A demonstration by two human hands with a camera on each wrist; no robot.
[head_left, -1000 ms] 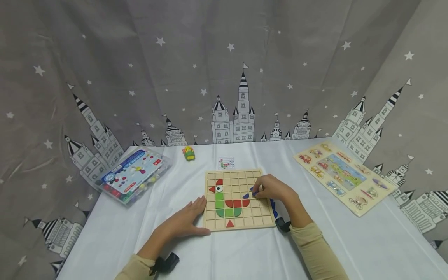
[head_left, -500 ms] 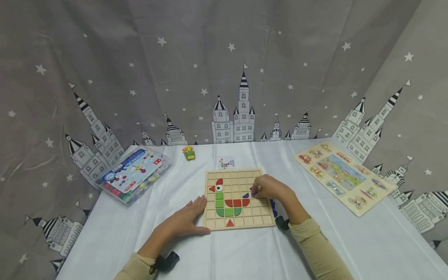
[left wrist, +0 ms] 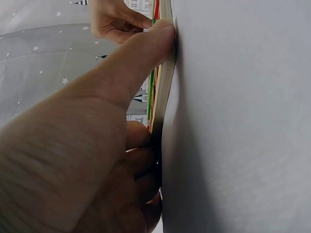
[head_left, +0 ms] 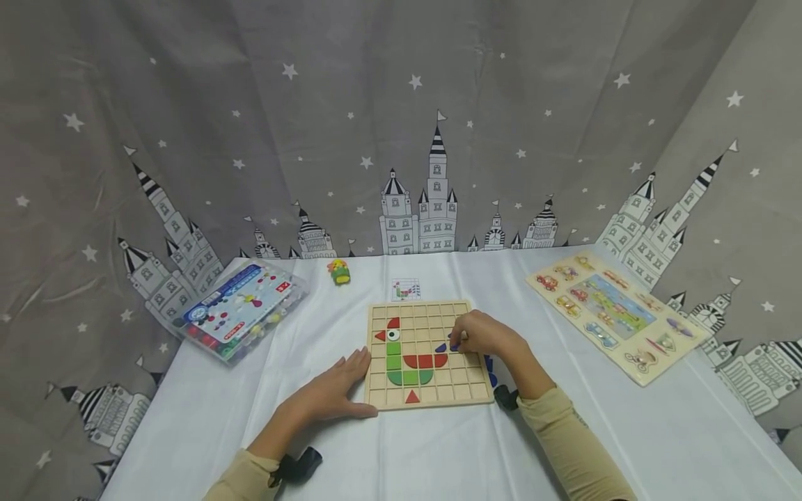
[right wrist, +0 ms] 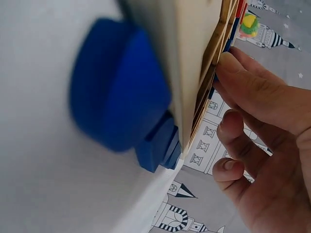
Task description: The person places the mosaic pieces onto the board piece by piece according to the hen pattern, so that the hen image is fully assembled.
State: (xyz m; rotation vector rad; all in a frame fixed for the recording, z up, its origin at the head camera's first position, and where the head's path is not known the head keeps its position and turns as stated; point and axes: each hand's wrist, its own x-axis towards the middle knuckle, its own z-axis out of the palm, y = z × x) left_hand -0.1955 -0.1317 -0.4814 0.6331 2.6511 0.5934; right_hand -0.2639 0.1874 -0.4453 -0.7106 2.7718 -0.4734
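Note:
A wooden grid board [head_left: 460, 395] lies on the white cloth with red and green pieces and a round eye piece [head_left: 393, 335] forming a bird. My left hand [head_left: 332, 390] rests at the board's left edge, fingers extended and thumb along the near corner. Over the right half, my right hand [head_left: 485, 335] pinches a small blue piece [head_left: 454, 348] between thumb and forefinger, down at the grid; the fingers partly hide it. Another blue piece [head_left: 441, 348] sits just left of it. Beside the board's right edge lie several loose blue pieces [right wrist: 119, 87].
Behind the board lies a small picture card [head_left: 406, 289] of a bird. A yellow-green toy figure [head_left: 339, 272] stands at the back. To the left is a clear plastic case [head_left: 244, 306] of colourful pieces, to the right a wooden vehicle puzzle [head_left: 617, 316].
My right hand has shifted very slightly left and stays at the same spot of the grid with the blue piece. The left hand holds still.

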